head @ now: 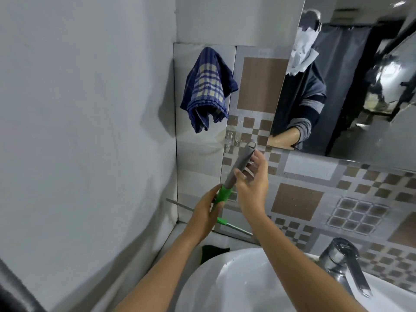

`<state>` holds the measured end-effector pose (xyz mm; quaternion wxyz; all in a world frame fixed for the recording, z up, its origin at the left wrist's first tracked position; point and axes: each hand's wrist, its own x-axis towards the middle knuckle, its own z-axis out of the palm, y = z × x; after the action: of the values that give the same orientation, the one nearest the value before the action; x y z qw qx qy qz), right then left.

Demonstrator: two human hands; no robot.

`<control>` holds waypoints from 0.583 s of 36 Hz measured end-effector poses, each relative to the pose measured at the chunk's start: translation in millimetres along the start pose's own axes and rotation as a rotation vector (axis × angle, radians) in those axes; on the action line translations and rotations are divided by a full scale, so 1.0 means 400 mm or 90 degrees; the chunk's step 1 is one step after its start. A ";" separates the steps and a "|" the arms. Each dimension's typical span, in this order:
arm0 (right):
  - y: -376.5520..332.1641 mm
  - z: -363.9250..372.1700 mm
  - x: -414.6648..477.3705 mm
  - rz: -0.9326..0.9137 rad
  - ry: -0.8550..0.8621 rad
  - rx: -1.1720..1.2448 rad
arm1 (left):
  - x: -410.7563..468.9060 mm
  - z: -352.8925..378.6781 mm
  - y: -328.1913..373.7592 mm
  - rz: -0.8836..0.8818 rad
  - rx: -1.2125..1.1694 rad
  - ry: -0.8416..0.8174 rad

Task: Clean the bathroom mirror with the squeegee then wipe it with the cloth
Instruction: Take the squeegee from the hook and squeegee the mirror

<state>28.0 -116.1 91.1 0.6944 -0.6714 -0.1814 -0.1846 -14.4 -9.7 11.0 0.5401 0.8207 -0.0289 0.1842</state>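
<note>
The squeegee (242, 164) has a grey handle, a green neck and a thin metal blade bar running left to right behind my hands. My left hand (206, 211) grips it at the green neck, low by the wall corner. My right hand (253, 183) is around the grey handle with its fingers partly apart. The handle tip points up toward the mirror (360, 70), which is mounted at the upper right above the tiles. A blue and beige checked cloth (208, 88) hangs on the tiled wall to the left of the mirror, above my hands.
A white sink (225, 284) lies below my arms with a chrome tap (344, 262) at the right. A dark sponge-like object (212, 252) sits at the sink's back left edge. A clear hook (229, 139) is stuck on the tiles. A grey wall closes the left side.
</note>
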 end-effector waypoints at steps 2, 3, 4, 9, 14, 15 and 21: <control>-0.034 -0.039 0.003 -0.027 0.025 0.031 | 0.000 0.001 0.033 0.033 0.002 0.015; -0.052 -0.061 0.005 -0.040 0.041 0.034 | 0.003 0.002 0.055 0.054 0.009 0.017; -0.068 -0.081 0.007 -0.051 0.055 0.034 | 0.008 0.005 0.078 0.074 0.020 0.015; -0.156 -0.200 0.016 -0.099 0.096 0.045 | 0.031 0.011 0.195 0.170 0.071 -0.039; -0.238 -0.337 0.020 -0.105 0.098 0.024 | 0.060 0.015 0.288 0.254 0.178 -0.086; -0.248 -0.365 0.016 -0.104 0.095 -0.005 | 0.064 0.016 0.302 0.264 0.189 -0.095; -0.280 -0.513 -0.015 -0.088 0.061 -0.241 | 0.073 0.038 0.380 0.304 0.184 -0.121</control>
<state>-32.4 -324.4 178.6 0.5495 -0.7662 -0.1560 -0.2942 -20.4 -82.0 148.4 0.3538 0.8728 -0.2450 0.2303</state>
